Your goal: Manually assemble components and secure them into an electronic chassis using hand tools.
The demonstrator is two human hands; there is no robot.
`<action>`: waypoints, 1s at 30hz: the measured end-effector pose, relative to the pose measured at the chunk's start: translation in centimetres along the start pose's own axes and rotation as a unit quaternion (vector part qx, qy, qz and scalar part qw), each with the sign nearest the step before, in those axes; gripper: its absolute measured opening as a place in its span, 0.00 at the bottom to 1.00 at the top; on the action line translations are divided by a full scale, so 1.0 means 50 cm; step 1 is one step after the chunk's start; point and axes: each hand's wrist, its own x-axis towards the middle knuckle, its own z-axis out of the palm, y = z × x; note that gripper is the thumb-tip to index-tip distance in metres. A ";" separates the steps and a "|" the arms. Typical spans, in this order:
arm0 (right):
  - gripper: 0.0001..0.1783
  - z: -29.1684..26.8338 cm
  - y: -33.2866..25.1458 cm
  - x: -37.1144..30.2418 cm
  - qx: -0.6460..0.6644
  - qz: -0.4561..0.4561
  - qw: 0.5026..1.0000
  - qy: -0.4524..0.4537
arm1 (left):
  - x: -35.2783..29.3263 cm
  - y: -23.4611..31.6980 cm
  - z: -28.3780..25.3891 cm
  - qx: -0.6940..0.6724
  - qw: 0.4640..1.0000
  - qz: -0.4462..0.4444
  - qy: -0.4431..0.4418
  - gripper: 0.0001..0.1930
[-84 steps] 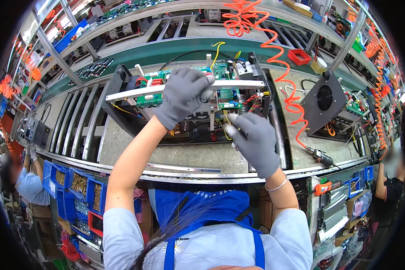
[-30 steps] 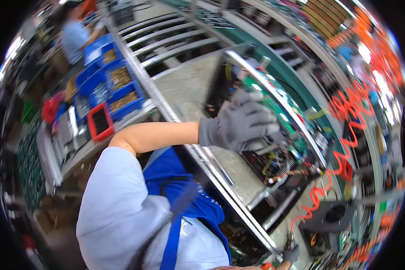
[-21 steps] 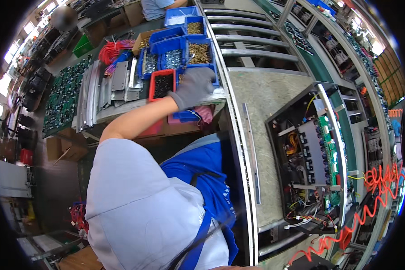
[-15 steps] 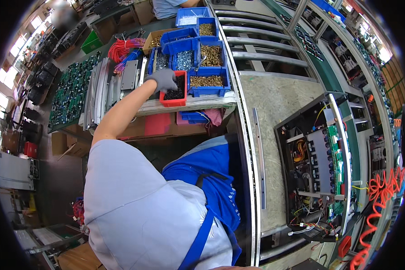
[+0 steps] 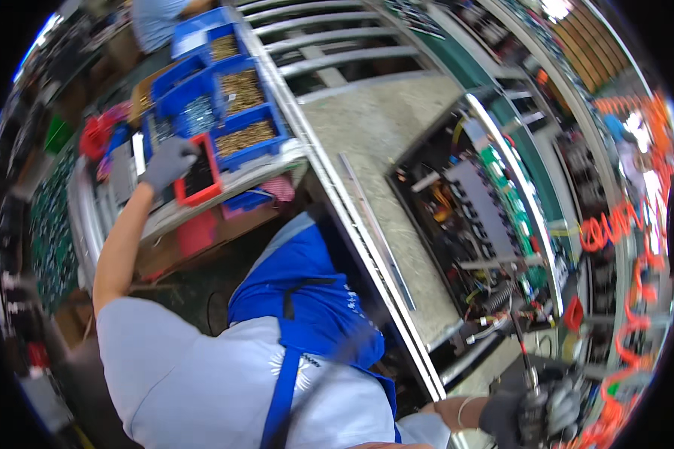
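My left hand (image 5: 171, 162), in a grey glove, is at the left rim of a small red bin (image 5: 216, 183) of black screws (image 5: 199, 173). Its fingers are curled together; whatever they may pinch is too small to see. At the lower right, my gloved right hand (image 5: 554, 410) wraps round a power screwdriver (image 5: 532, 382), whose long thin bit points up toward an open equipment chassis (image 5: 464, 217). Wires and a green circuit board (image 5: 505, 198) show inside the chassis, which lies on the conveyor line.
Blue bins (image 5: 251, 156) of brass-coloured and silver fasteners stand behind the red bin. Green circuit boards (image 5: 52, 224) lie at far left. Metal rollers (image 5: 337, 41) cross the conveyor beyond. A coiled orange air hose (image 5: 633, 329) hangs at right. Another person's sleeve (image 5: 156, 22) shows at the top.
The view has turned, so the bins sit further left and tilted. My right hand has come into view with the screwdriver. The left hand has drawn slightly toward the red bin's left rim.
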 end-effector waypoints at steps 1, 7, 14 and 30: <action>0.28 0.012 0.008 0.009 -0.090 0.001 0.996 -0.004 | 0.016 0.029 0.000 0.032 0.999 -0.039 -0.006 0.09; 0.25 0.093 0.112 0.034 -0.182 0.004 0.983 0.000 | 0.058 0.115 -0.006 -0.060 0.987 -0.146 -0.034 0.03; 0.19 0.106 0.200 0.041 -0.191 0.035 0.981 -0.018 | 0.054 0.069 -0.003 -0.051 0.992 -0.105 -0.047 0.06; 0.28 0.099 0.413 0.039 -0.011 0.157 0.980 -0.120 | 0.110 0.413 0.029 -0.435 0.897 -0.063 -0.040 0.14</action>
